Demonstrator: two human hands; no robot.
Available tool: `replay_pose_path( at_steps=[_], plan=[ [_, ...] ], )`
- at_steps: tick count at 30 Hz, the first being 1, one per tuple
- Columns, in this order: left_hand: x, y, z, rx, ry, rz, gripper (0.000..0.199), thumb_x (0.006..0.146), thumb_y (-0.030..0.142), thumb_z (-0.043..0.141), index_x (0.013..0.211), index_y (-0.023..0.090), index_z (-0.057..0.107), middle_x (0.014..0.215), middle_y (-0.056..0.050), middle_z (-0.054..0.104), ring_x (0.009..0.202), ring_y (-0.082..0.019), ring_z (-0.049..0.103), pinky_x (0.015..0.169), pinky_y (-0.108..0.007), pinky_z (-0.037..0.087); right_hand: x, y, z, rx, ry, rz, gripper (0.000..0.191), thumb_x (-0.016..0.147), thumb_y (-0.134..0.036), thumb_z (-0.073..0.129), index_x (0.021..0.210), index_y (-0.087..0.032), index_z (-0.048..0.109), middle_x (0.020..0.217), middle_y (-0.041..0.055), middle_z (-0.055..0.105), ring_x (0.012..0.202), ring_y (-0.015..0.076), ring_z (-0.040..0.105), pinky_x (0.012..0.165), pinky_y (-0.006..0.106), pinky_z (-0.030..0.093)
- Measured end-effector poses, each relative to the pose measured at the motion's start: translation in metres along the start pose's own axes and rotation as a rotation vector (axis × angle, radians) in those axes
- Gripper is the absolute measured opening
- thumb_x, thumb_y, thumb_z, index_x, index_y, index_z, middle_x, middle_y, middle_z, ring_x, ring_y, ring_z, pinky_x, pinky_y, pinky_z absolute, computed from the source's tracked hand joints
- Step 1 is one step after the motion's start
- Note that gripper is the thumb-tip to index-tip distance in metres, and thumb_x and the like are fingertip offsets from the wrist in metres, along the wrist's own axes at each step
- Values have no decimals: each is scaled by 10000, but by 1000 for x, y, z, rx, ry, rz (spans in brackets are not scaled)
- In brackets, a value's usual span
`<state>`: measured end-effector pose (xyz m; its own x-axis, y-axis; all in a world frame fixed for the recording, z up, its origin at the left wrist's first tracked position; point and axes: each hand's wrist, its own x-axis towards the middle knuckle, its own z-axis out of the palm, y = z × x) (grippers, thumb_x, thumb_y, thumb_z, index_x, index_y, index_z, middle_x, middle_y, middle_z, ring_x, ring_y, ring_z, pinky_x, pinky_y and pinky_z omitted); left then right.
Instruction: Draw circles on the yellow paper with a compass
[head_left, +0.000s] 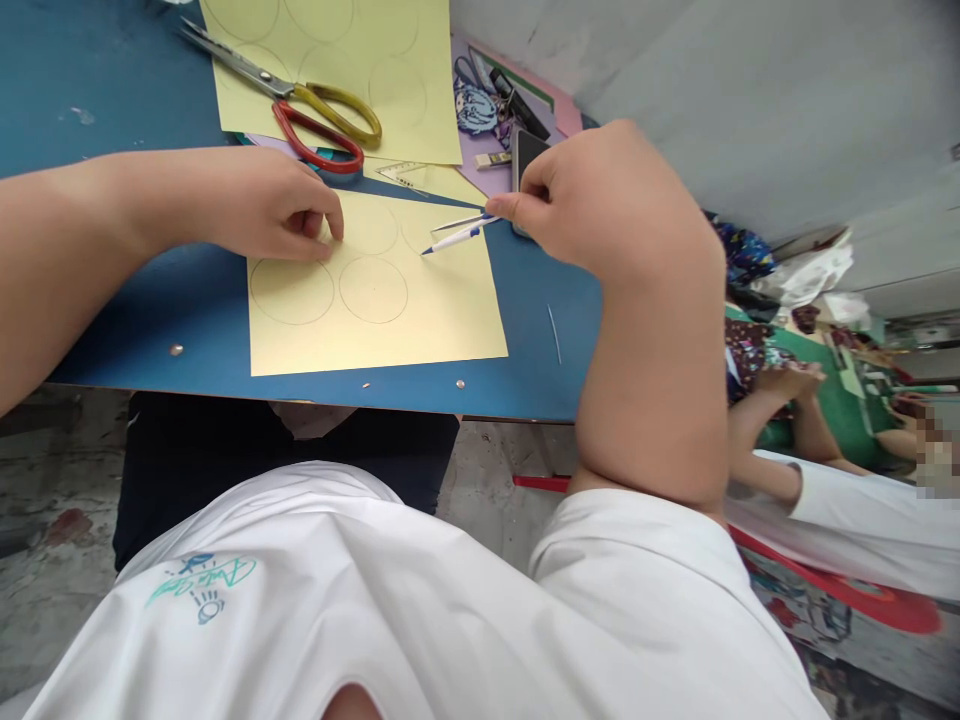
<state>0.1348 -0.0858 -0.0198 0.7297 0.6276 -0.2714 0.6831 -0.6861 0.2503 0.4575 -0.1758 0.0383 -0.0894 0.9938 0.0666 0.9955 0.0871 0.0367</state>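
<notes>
A drawing compass (466, 232), with a metal needle leg and a white-and-blue pen or pencil as its other leg, is pinched at its top by my right hand (585, 200). It slants down to the left over the upper right of a pale yellow paper sheet (450, 320). Several thin circles are drawn on that sheet, one only partly visible beneath the compass. My left hand (285, 210) rests on the sheet's upper left corner, fingers loosely curled and a little apart, with nothing in them. It covers part of the drawn circles.
Scissors (281, 88) with red and yellow handles lie across another yellow sheet (420, 60) with circles. A clear set square (405, 175), a dark phone-like object (525, 160) and a keychain (476, 105) lie near the wall. Another person's arm (772, 470) shows at right.
</notes>
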Motion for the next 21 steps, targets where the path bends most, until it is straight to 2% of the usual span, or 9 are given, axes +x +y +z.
replay_pose_path(
  at_steps=[1,3,7,9,12,15,17,19,21],
  plan=[
    [1,-1,0,0,2,-1,1749,474,1361,53,1392,148,916,1106,-177,915,1257,-280,841,809,-480,326,5,6,2,-4,15,8,770,1102,-271,937,565,-257,386,522,15,392,579,196,317,674,440,340],
    [2,-4,1,1,9,0,1747,476,1359,35,1372,150,922,1096,-176,922,1283,-281,847,805,-491,306,17,18,7,-5,40,18,791,1063,-295,988,528,-253,407,498,28,409,564,197,336,645,445,356],
    [2,-10,4,42,0,51,1685,632,1317,-2,1410,130,906,1091,-169,921,1415,-307,804,814,-511,260,40,32,12,22,79,16,774,1026,-430,1064,544,-251,486,503,6,430,553,171,356,578,431,337],
    [3,-12,6,51,11,71,1641,690,1295,13,1412,120,901,1086,-169,916,1438,-310,789,814,-517,247,48,32,11,44,97,21,694,1001,-384,1090,574,-243,561,521,-14,449,565,151,339,578,419,352],
    [2,-13,6,11,47,55,1514,720,1262,132,1372,150,927,1088,-164,915,1304,-291,837,808,-501,301,57,27,5,101,77,19,497,1010,-296,1072,661,-206,731,616,1,558,617,137,357,640,422,450],
    [-1,-12,5,-23,58,37,1426,735,1223,209,1375,175,934,1063,-135,894,1150,-273,843,826,-476,398,63,19,-2,168,46,1,266,1033,-233,1036,830,-159,881,757,41,679,701,155,472,777,459,576],
    [-4,-11,3,-20,57,41,1270,838,1123,272,1383,182,928,1053,-108,873,1046,-247,809,845,-439,460,66,13,-4,210,52,-14,162,1031,-169,1017,908,-135,918,806,53,716,742,164,525,838,469,616],
    [-6,-12,3,-4,57,62,1002,953,920,367,1378,196,913,1062,-87,856,951,-225,758,850,-396,502,69,6,-4,261,64,-33,101,1033,-130,1001,959,-122,934,853,64,757,758,165,561,847,459,628],
    [-7,-15,3,5,54,84,795,988,746,444,1361,207,893,1065,-72,840,901,-219,723,841,-371,521,72,0,-1,326,84,-62,67,1031,-108,998,996,-114,942,919,80,803,776,168,602,838,443,625]
  ],
)
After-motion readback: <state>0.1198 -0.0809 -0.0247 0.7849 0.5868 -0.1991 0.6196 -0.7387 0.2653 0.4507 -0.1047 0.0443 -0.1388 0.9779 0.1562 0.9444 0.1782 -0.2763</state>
